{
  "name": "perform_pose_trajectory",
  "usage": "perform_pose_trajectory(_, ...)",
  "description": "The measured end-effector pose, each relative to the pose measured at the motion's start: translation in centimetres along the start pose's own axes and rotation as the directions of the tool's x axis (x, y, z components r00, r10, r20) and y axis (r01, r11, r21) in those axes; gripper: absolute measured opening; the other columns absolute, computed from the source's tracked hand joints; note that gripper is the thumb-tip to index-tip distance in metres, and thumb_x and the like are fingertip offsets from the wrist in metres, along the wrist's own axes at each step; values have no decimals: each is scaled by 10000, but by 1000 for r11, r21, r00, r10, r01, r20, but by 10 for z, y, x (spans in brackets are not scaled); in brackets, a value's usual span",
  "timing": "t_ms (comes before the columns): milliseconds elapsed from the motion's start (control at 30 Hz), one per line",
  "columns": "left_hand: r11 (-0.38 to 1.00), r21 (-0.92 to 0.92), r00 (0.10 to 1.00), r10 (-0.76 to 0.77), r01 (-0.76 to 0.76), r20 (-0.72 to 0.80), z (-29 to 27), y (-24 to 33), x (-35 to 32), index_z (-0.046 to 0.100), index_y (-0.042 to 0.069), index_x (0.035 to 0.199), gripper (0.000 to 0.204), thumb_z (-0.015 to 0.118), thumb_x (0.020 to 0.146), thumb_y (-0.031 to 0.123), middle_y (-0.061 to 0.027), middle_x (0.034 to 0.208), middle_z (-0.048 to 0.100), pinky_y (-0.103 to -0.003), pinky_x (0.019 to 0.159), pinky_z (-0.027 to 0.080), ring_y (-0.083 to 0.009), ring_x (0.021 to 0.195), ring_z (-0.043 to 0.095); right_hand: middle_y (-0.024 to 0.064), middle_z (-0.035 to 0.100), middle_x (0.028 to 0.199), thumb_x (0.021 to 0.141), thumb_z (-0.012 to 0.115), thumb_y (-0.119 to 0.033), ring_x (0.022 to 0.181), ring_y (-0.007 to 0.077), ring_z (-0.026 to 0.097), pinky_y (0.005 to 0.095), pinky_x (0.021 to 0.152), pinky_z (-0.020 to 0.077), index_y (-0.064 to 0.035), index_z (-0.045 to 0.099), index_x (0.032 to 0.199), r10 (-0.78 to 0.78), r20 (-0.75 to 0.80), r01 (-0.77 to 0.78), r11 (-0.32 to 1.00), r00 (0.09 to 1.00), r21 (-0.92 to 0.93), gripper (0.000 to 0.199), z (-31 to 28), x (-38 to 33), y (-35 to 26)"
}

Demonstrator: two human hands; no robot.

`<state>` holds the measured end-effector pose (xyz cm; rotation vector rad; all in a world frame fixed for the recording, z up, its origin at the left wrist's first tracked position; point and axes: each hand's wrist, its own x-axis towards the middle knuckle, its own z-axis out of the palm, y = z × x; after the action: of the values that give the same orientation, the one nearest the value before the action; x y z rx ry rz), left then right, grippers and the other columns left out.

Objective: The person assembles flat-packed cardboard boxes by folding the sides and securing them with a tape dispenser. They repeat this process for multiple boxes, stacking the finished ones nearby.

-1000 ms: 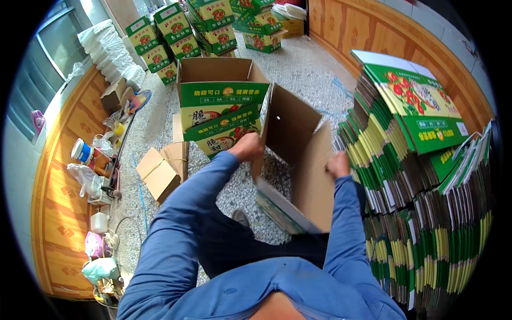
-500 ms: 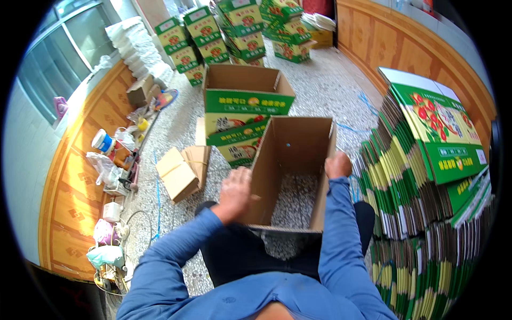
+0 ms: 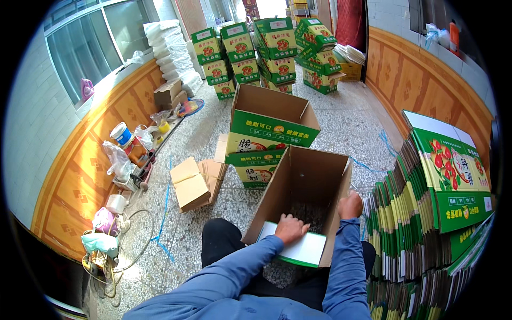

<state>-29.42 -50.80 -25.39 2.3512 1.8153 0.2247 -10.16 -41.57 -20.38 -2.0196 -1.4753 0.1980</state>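
An open-topped cardboard box [image 3: 321, 173] with brown inner walls stands between my knees, and speckled floor shows through its bottom. At its near end a white flap with a green edge [image 3: 312, 250] lies folded inward. My left hand [image 3: 292, 229] reaches across and presses on this flap, its fingers curled over the inner edge. At the right wall of the box my right hand [image 3: 350, 205] is closed in a fist against the cardboard; its fingertips are hidden. Just beyond stands another open green and cream box [image 3: 272, 141], raised on a similar one [image 3: 256, 173].
Flattened printed cartons [image 3: 410, 213] pile up at my right. Bundled brown cardboard pieces [image 3: 190, 184] lie on the floor at left. Several stacked green boxes [image 3: 277, 48] stand farther back. Along the left wall are a bucket [image 3: 121, 133], bags and a cable [image 3: 144, 250].
My left hand has moved from outside the box's left wall onto the near flap, which now lies folded inward. My right hand stays at the right wall. The view has tilted up.
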Motion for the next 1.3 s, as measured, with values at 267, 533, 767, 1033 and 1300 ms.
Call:
perform_pose_trajectory(267, 997, -45, 896, 32, -59, -444, 0, 2, 81, 561, 42, 1146, 411, 668, 775, 183, -174, 1323, 478, -490, 960, 354, -346, 1224, 443, 285, 649, 908, 754, 532, -79, 872, 452, 631, 514, 768, 509, 13, 631, 873, 73, 107, -74, 997, 992, 12, 180, -16, 0, -14)
perform_pose_trajectory(533, 964, -265, 723, -169, -20, -670, -72, 14, 210, 556, 43, 1225, 459, 629, 834, 274, -159, 1280, 536, -487, 1058, 292, -321, 1277, 423, 291, 640, 849, 697, 540, -54, 824, 468, 619, 526, 763, 489, 26, 612, 818, 27, 79, -29, 999, 997, 15, 162, -10, -2, -20)
perform_pose_trajectory(767, 973, -229, 955, -62, -7, -290, -64, 19, 169, 714, 29, 759, 318, 634, 824, 330, -147, 941, 634, -456, 845, 451, -314, 940, 592, 297, 636, 851, 708, 520, -35, 810, 472, 611, 531, 727, 485, 16, 610, 810, 10, 25, -11, 1000, 1000, 28, 146, -1, 2, -5)
perform_pose_trajectory(1033, 892, -416, 763, -144, -175, -630, 60, -16, 122, 708, 80, 916, 166, 672, 786, 176, -112, 1066, 636, -423, 917, 438, -312, 1051, 574, 251, 596, 973, 713, 619, -113, 920, 428, 570, 478, 808, 461, 25, 622, 979, -101, 41, 85, 951, 994, 299, 301, 24, 4, -1)
perform_pose_trajectory(1300, 398, -914, 796, -577, 79, -183, 17, -29, 124, 686, 1, 909, 257, 603, 852, 238, -179, 883, 687, -377, 805, 505, -333, 867, 658, 236, 479, 1309, 939, 523, -382, 1214, 400, 435, 427, 1042, 345, -20, 516, 1319, -248, 88, 211, 929, 965, 305, 525, 93, -7, -2)
